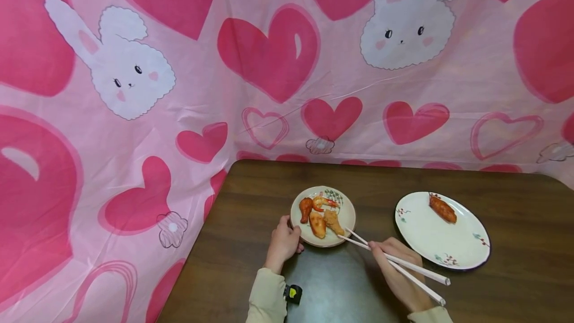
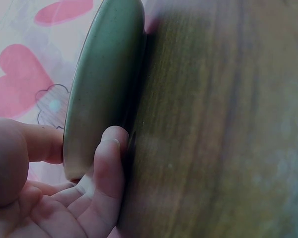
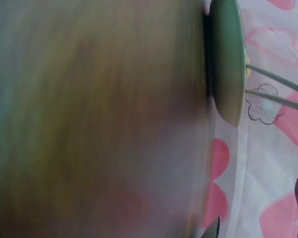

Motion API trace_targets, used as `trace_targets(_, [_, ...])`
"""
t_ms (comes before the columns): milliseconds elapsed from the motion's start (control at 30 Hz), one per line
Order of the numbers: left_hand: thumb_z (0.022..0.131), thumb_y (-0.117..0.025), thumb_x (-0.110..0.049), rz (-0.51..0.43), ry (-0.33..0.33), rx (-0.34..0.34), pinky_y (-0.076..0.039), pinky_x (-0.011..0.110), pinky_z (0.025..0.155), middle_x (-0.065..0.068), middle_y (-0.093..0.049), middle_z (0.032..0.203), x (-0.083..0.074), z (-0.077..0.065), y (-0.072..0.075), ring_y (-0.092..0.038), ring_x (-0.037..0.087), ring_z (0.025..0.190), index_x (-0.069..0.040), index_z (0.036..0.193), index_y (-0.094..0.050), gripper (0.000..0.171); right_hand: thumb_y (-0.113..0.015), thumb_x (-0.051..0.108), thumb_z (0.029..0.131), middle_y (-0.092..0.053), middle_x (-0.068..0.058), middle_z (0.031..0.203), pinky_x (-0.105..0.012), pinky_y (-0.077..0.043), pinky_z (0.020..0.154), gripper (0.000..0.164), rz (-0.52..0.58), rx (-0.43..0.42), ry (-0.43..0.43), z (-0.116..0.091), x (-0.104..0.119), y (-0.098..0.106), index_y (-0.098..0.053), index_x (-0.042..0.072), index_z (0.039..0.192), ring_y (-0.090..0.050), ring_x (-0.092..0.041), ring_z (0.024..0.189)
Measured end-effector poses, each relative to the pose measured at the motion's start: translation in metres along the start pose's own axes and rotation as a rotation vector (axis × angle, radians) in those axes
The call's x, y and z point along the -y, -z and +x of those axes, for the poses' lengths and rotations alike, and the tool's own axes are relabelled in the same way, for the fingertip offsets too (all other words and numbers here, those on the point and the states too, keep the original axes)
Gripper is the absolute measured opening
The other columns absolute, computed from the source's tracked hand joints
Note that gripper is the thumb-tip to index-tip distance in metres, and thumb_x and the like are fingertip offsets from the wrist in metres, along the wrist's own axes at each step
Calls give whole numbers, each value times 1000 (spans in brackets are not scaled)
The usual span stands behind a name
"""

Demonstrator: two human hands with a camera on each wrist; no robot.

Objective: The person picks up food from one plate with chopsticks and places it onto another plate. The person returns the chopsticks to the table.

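Note:
My left hand [image 1: 283, 241] pinches the near-left rim of a small round plate [image 1: 347, 213], thumb at the rim and fingers under it in the left wrist view. On that plate lie a brown drumstick [image 1: 306, 207], a shrimp [image 1: 326, 202], a golden-brown piece [image 1: 318, 225] and a tan fried chicken piece [image 1: 333, 221]. My right hand [image 1: 399, 270] holds a pair of pale chopsticks [image 1: 426, 271]. Their tips are slightly spread, right by the lower end of the fried piece. In the right wrist view the chopsticks reach over the rim of the plate [image 3: 228, 64], which hides the food.
A larger oval plate [image 1: 426, 233] stands to the right, with a brown chicken wing [image 1: 442, 209] near its far edge. Both plates are on a dark wooden table [image 1: 224, 263]. A pink cloth [image 1: 269, 113] with hearts and rabbits hangs behind and to the left.

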State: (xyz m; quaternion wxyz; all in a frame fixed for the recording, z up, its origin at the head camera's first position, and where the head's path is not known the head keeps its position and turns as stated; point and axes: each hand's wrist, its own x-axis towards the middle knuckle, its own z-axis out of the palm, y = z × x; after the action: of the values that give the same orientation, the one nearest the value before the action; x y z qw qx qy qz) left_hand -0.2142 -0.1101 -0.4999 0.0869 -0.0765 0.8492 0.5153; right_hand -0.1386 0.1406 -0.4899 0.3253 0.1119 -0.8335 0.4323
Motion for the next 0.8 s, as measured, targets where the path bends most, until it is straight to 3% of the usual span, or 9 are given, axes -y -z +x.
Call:
trace_targets(167, [97,-49,-15,5,-2,2,-52,29,51,7,-62,65,-1,-1,1,-58,13,48,2,138,-38,45,-74,-8,73,-55,12,63,-10,-32,45,20,80,33,63,2,-1,8,-77,11,80,-42,7,56])
trace_targets(300, [97,-49,-15,0,10,1,-51,28,51,7,-62,65,-2,-1,1,-59,13,48,1,139,-38,46,-71,-12,73,-57,7,65,-10,-33,46,22,86,-9,88,8,-4,20,-76,7,83,-42,7,59])
trace_targets(467, [97,-49,-15,-6,12,1,-52,28,50,8,-63,65,-2,0,0,-59,13,48,1,139,-38,47,-68,-8,78,-56,8,66,-10,-28,46,14,-52,-131,88,20,-16,43,-75,2,85,-38,10,60])
trace_targets(667, [97,-49,-14,-11,6,0,-52,28,50,8,-62,66,-2,0,0,-59,13,48,2,139,-38,47,-66,1,84,-48,31,72,-3,-30,50,9,-202,-274,-62,32,-42,80,-75,-2,82,-40,21,61])
trace_targets(800, [97,-49,-15,-12,13,0,-52,28,50,7,-60,66,-1,0,0,-59,13,49,1,140,-37,47,-68,5,85,-44,28,73,-4,-28,53,11,-314,-297,-116,36,-61,101,-73,-4,80,-34,24,67])
